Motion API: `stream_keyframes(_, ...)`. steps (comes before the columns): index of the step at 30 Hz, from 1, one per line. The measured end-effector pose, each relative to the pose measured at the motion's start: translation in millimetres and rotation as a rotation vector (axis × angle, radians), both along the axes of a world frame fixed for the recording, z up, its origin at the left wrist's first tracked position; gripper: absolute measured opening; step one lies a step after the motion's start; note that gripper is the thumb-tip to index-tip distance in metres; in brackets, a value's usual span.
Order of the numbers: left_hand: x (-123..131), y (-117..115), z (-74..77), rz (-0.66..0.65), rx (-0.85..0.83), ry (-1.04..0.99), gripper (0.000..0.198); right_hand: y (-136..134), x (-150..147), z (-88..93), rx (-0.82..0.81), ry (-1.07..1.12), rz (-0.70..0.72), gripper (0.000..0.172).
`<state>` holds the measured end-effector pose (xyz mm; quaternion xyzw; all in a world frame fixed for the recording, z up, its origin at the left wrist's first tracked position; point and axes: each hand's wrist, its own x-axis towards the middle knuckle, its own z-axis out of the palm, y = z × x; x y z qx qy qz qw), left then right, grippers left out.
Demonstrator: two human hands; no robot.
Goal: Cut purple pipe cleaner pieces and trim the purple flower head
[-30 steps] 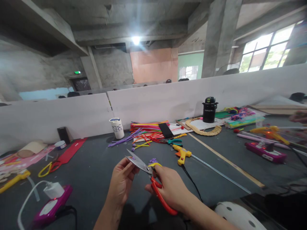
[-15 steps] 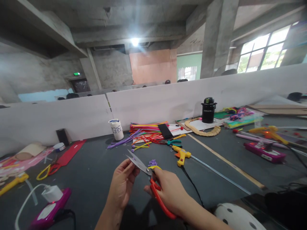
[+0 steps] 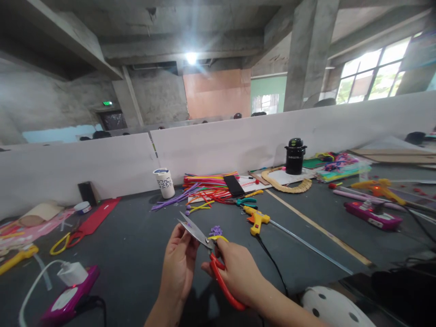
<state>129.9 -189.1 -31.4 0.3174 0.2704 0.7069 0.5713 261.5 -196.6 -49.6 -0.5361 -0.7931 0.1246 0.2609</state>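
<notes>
My right hand (image 3: pixel 236 268) is closed round the red and yellow handles of a pair of scissors (image 3: pixel 197 231). Their blades stand apart, pointing up and left to the fingertips of my left hand (image 3: pixel 180 256). Those fingers are pinched together beside the blades; a hint of purple shows there, too small to name. Just beyond the scissors lies a small heap of cut purple pieces (image 3: pixel 215 230) on the dark table. Purple pipe cleaners (image 3: pixel 179 196) fan out farther back, next to a bundle of red and orange ones (image 3: pixel 211 181).
A yellow glue gun (image 3: pixel 256 219) with a long clear stick lies to the right, near pliers (image 3: pixel 247 202) and a wooden strip (image 3: pixel 320 227). A white cup (image 3: pixel 164 184) and a black bottle (image 3: pixel 294 156) stand by the partition. Purple power strips (image 3: pixel 73 295) sit at both sides.
The view has shifted very slightly. Both hands and the scissors keep nearly the same pose, with the blades still apart at my left fingertips.
</notes>
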Motion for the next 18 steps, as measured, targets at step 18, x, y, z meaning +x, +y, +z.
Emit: stream_keyframes(18, -1.5, -0.1, -7.5, 0.112, -0.012, 0.132, 0.013, 1.3, 0.9, -0.3, 0.034, -0.073, -0.043, 0.035)
